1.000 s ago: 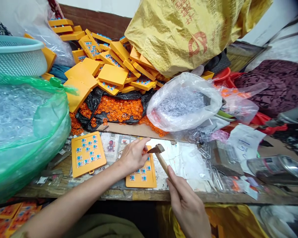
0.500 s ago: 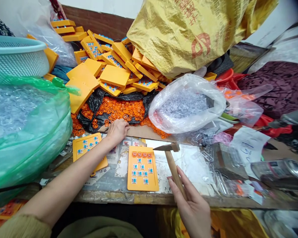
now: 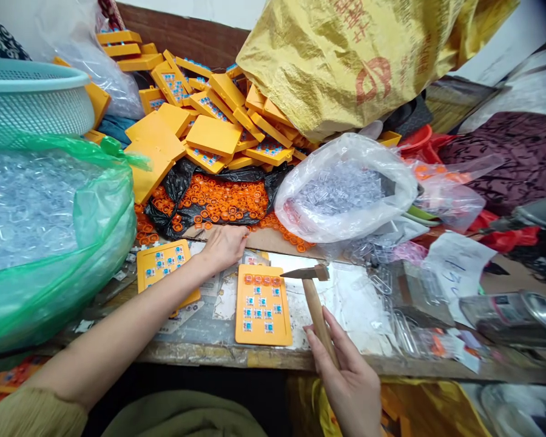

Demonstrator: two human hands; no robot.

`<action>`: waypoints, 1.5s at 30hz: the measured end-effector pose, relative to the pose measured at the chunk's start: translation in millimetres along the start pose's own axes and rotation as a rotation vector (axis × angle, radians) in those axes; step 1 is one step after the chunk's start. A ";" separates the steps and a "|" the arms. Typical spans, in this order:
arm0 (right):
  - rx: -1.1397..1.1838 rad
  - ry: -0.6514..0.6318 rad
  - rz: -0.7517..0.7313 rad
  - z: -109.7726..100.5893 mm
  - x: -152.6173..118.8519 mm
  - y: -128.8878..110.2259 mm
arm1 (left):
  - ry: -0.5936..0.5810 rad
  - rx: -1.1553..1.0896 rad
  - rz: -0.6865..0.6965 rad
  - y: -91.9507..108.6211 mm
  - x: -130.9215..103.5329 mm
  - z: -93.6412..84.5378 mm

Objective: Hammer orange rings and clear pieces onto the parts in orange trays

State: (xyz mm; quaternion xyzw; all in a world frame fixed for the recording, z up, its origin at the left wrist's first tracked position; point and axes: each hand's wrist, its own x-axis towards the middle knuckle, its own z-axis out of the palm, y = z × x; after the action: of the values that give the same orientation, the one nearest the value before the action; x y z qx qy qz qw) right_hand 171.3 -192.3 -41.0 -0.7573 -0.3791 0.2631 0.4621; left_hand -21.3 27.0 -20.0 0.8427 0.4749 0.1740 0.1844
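My left hand (image 3: 227,246) is closed, its fingertips pinched near a small orange piece at the front of the heap of orange caps (image 3: 227,197) in a black bag. What it holds is too small to make out. My right hand (image 3: 346,370) is wrapped round the wooden handle of a hammer (image 3: 316,303), head up. Between the hands lies a yellow plate (image 3: 264,334) with a row of orange caps at its top and several blue pieces below. Another yellow plate (image 3: 164,258) with blue pieces lies partly under my left forearm.
Yellow plates (image 3: 213,135) are piled at the back. A green bag (image 3: 104,224) and a blue basket (image 3: 36,79) stand left. An open white bag (image 3: 400,176) of clear pieces, a paper (image 3: 459,267) and a clear jar (image 3: 519,315) are on the right.
My left hand has drawn slightly right and toward me, away from the orange caps. The hammer in my right hand is almost unmoved. The whole view has shifted a little.
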 end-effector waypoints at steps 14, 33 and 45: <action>-0.115 -0.008 -0.375 -5.2 -9.0 -8.5 | 0.066 -0.296 0.118 40.3 -55.4 1.0; -0.296 -0.186 -0.643 -21.8 -18.4 -12.9 | 0.003 -0.353 -0.039 64.4 -93.4 18.8; -0.044 0.024 0.021 -14.2 -13.2 -11.5 | 0.034 0.209 -0.186 -15.9 8.5 -16.3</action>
State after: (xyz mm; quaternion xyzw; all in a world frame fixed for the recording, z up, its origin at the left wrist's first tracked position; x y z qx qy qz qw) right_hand 170.5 -206.9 -23.9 -0.7743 -0.3713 0.2504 0.4470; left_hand -36.5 44.4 -12.4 0.8066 0.5695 0.1201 0.1030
